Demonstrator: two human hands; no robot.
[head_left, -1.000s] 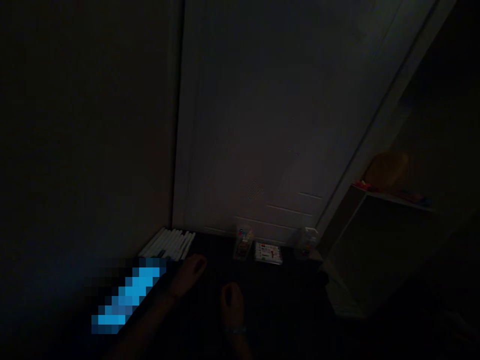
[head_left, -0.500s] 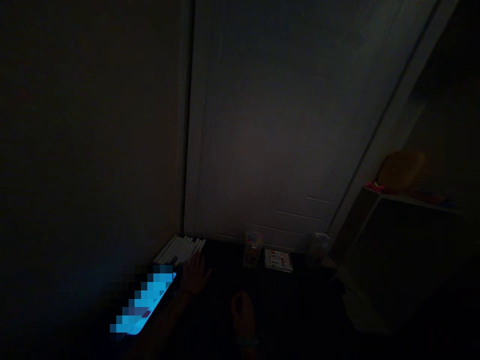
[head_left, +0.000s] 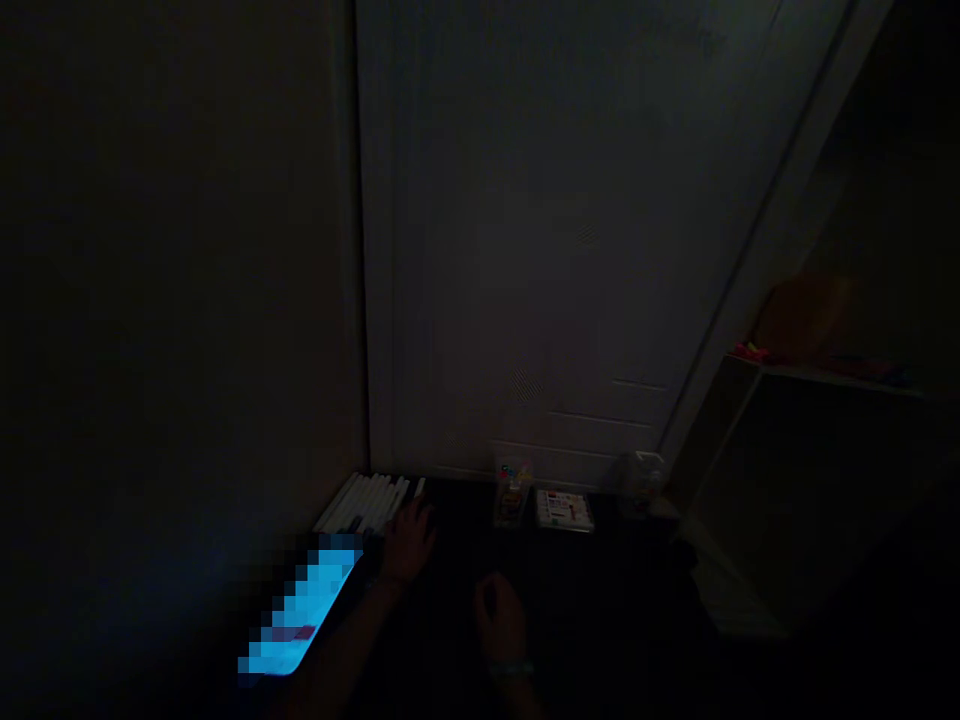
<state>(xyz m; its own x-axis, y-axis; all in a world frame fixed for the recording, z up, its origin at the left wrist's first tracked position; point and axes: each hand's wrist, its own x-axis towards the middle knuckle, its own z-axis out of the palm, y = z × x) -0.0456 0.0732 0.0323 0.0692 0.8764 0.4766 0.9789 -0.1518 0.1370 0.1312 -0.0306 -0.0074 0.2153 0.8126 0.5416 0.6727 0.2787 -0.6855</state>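
Note:
The room is very dark. My left hand (head_left: 409,540) reaches forward over a dark surface, its fingertips at the right end of a row of white markers (head_left: 365,502); whether they grip one is not visible. My right hand (head_left: 499,618) hovers nearer me with its fingers curled in; a band sits on its wrist. Nothing can be made out inside it.
A glowing blue screen (head_left: 304,610) lies left of my left arm. A small clear container (head_left: 511,492), a flat printed pack (head_left: 564,510) and another clear container (head_left: 637,482) stand by a closed door (head_left: 555,250). A shelf unit (head_left: 810,440) stands at right.
My left hand has slid forward from beside the screen to the right end of the marker row. The right hand stays curled. The view has shifted slightly.

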